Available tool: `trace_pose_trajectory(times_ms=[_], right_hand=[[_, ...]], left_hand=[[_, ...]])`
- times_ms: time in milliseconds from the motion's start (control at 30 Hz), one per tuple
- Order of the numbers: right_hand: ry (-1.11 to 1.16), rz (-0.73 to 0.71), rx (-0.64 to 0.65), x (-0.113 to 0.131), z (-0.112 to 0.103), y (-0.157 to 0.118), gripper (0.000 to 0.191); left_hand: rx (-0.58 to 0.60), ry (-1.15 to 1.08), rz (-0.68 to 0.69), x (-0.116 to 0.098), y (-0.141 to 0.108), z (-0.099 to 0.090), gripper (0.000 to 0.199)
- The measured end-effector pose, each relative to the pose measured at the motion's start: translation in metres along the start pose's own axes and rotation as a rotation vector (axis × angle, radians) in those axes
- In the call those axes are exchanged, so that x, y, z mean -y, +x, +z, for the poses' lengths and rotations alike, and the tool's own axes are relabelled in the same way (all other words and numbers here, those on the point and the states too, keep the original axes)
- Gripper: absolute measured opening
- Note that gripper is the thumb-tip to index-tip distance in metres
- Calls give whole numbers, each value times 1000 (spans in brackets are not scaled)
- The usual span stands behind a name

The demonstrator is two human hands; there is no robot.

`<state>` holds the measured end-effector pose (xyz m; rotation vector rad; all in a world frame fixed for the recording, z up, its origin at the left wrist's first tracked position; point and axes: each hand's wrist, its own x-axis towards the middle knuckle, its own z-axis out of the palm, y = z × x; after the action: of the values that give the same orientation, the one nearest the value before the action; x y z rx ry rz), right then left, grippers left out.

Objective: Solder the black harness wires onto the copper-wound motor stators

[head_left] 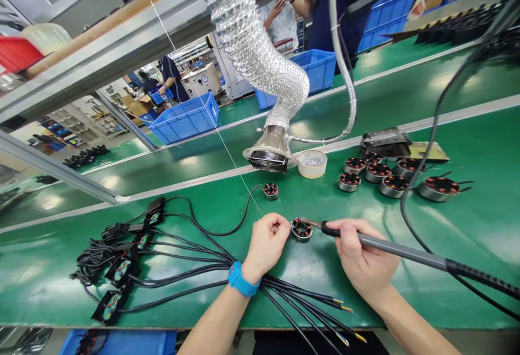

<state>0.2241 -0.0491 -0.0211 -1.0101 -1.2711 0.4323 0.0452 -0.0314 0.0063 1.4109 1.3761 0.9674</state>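
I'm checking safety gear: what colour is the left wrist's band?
The wristband is bright blue, seen best in the head view.

On the tabletop (479,225), a wire ring (301,230) sits between my left grip (266,241) and right grip (363,263). The iron (402,249) in my right grip points left at it. A second ring (271,191) sits behind, a bit left. More rings (394,186) bunch up on the right. A hood (273,143) hangs behind, just left of a round tub (312,170). Boxes (121,271) lie left; cables (227,264) run from there under my left wrist.
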Motion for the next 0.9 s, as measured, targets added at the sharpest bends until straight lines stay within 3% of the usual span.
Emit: trace_pose_trajectory(times_ms=[233, 900], right_hand=[[-34, -92, 49, 5, 0, 3, 19], [-54, -111, 137, 10, 2, 4, 20]], left_hand=[[-4, -31, -49, 0, -1, -1, 18], [2, -102, -58, 4, -1, 1, 19]])
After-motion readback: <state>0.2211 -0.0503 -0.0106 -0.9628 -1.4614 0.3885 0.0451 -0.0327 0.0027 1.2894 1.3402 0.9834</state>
